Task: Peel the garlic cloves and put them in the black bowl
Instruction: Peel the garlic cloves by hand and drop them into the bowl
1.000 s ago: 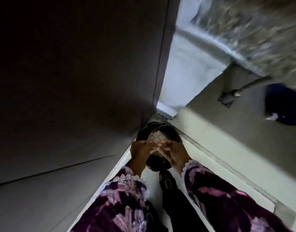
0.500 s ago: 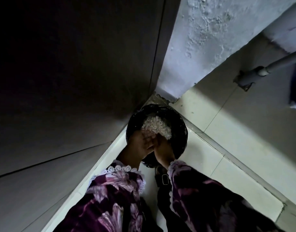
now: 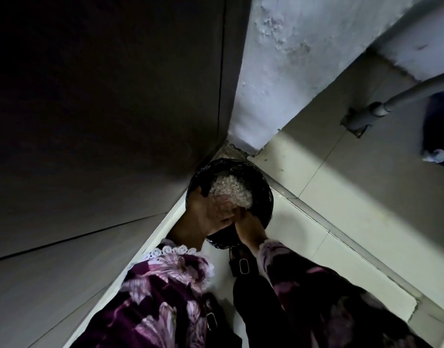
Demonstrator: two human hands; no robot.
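Papery, pale garlic peels (image 3: 231, 192) fill the black bowl (image 3: 262, 194); they're light and brittle. Your left hand (image 3: 208, 212) and right hand (image 3: 246, 222) meet above, grip unclear—pinch gently.

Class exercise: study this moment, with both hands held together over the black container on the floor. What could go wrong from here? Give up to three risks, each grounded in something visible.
1. The left hand and right hand meet over the near rim of the black bowl; anything dropped could miss and land on the floor tiles.
2. The corner is dim, and the hands hide what they hold, so scraps could be overlooked.
3. The pale heap sits high; added pieces might roll off.
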